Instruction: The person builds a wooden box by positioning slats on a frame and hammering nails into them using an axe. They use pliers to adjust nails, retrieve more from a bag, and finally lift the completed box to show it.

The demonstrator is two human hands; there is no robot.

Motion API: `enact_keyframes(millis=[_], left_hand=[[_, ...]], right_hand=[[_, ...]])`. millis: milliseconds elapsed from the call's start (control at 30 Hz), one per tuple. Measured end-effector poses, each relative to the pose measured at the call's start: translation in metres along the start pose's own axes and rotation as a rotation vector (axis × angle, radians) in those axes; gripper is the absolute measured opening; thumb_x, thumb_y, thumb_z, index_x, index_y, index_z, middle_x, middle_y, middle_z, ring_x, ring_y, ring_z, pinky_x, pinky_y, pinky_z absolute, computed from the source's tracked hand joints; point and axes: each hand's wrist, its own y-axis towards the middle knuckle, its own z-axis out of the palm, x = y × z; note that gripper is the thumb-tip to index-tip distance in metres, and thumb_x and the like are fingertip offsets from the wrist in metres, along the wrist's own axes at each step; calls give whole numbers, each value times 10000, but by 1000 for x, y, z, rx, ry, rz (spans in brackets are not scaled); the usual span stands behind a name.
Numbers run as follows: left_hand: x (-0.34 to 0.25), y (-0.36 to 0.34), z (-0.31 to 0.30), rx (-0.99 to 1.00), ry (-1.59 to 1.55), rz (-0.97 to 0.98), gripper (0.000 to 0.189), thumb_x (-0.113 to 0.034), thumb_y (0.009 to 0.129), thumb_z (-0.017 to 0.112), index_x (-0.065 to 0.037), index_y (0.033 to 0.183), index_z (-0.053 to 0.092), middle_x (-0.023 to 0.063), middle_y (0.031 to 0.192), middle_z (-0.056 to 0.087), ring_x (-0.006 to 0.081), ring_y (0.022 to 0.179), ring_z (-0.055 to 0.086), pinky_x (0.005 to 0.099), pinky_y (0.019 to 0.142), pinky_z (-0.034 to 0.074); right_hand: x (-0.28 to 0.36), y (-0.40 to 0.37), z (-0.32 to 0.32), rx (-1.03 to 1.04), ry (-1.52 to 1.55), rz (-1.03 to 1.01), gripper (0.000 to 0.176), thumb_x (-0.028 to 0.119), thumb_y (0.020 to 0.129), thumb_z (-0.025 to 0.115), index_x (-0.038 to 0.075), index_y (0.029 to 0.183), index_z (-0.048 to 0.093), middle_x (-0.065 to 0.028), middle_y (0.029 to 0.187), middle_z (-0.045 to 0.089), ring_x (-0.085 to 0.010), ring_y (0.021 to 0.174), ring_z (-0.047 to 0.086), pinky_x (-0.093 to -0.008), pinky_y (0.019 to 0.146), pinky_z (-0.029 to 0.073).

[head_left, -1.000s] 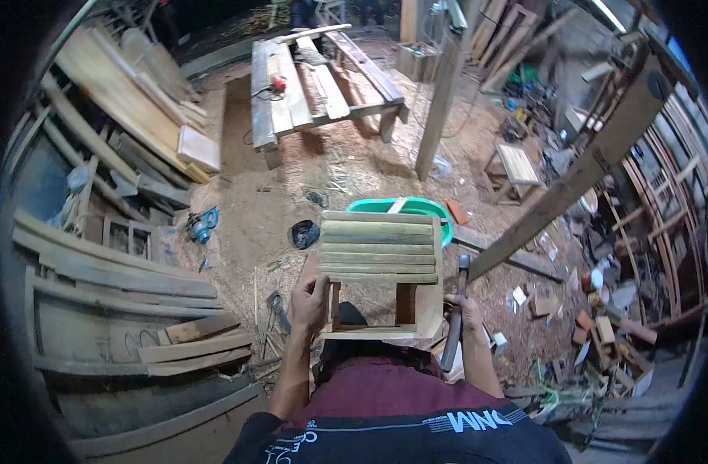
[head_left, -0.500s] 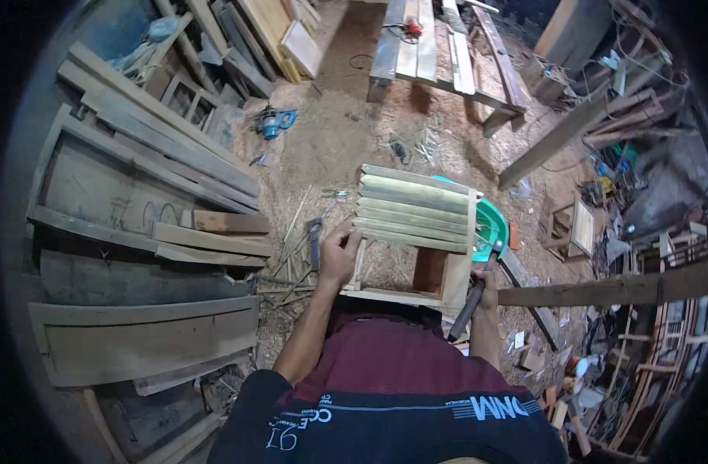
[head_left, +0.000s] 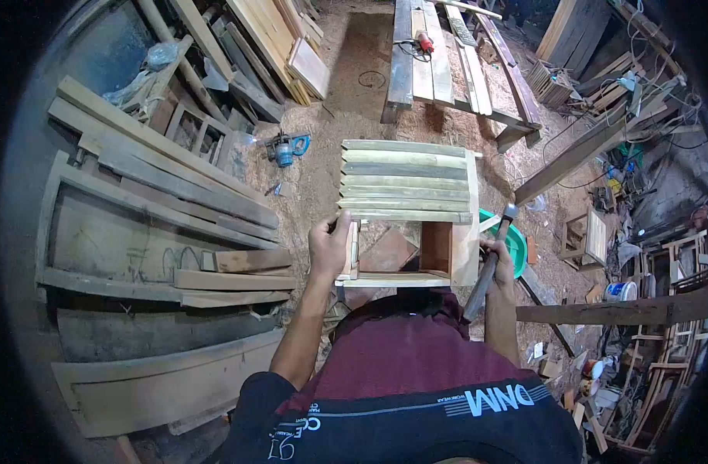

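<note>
A small wooden box frame (head_left: 464,255) with several slats (head_left: 404,170) across its far half is held up before my body. Its near half is open, and a brown inner panel (head_left: 436,247) shows inside. My left hand (head_left: 329,246) is closed on the frame's left edge, the thumb by the end of the nearest slat. At the box's right side, my right hand (head_left: 499,261) is wrapped round a hammer (head_left: 480,290). The hammer's head points away from me and its dark handle slants back toward my body. Whether the right fingers also press the box is hard to tell.
A green basin (head_left: 516,251) sits on the floor behind the hammer. A blue power tool (head_left: 284,148) lies on the ground ahead. Beyond stands a plank bench (head_left: 400,69) with a red tool (head_left: 425,42). Boards (head_left: 137,170) lean along the left; a beam (head_left: 617,312) juts in from the right.
The box has tipped and come more level, showing more of its inside. My left hand has shifted slightly with it. The hammer has risen, its head now higher beside the box.
</note>
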Motion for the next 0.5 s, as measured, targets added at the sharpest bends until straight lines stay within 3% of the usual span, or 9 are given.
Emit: enact_keyframes(millis=[267, 400, 500], left_hand=[[-6, 109, -25, -80, -27, 58, 298, -237, 1009, 599, 30, 933, 705, -10, 791, 643, 52, 715, 523, 237, 641, 433], [4, 187, -27, -174, -38, -51, 291, -229, 1009, 597, 38, 928, 680, -19, 788, 617, 38, 730, 484, 230, 647, 415], [35, 283, -40, -159, 60, 2, 291, -229, 1011, 595, 39, 938, 682, -12, 801, 633, 36, 732, 503, 230, 646, 424]], right_hand=[[2, 97, 92, 106, 28, 113, 101, 112, 857, 564, 16, 890, 558, -153, 918, 680, -172, 699, 617, -256, 599, 494], [-5, 176, 171, 142, -63, 107, 126, 129, 847, 561, 8, 879, 562, -149, 893, 678, -166, 656, 605, -251, 570, 480], [-23, 257, 231, 113, -116, 146, 177, 146, 847, 554, -22, 882, 596, -135, 849, 667, -163, 653, 597, -253, 567, 466]])
